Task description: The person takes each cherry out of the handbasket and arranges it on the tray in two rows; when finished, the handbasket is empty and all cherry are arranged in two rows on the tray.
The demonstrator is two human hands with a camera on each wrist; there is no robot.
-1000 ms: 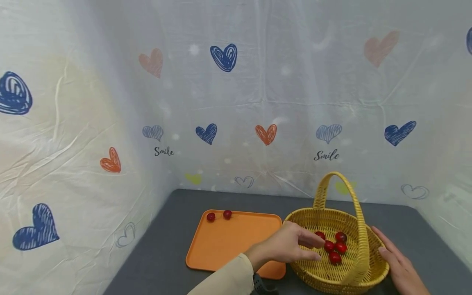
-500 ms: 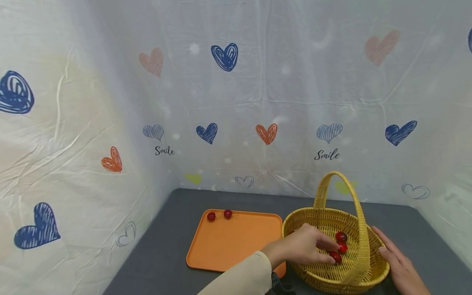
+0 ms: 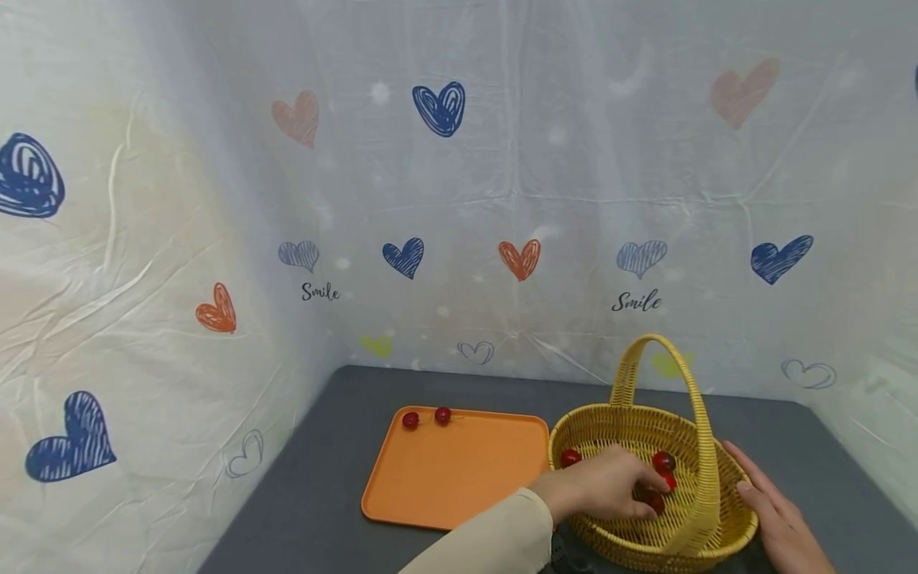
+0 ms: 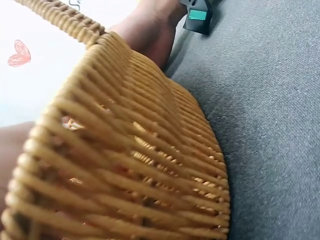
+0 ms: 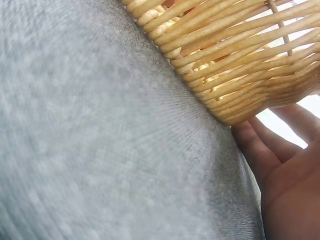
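Note:
My left hand reaches into the yellow wicker basket, its thumb and index finger on either side of a red cherry. Right beside it lie another cherry and a darker one. At the basket's left side, one more cherry shows behind the hand. My right hand touches the basket's right rim and outer side with extended fingers. In the right wrist view, fingers rest against the woven side. The basket wall hides the left fingertips in the left wrist view.
An orange tray lies left of the basket on the dark grey table, with two stemmed cherries near its back-left corner. The tall basket handle arches over the cherries. A curtain with hearts stands behind.
My left hand has moved right and deeper into the basket, and its thumb and index finger have come around a cherry. A cherry at the basket's left now shows. My right hand stays put.

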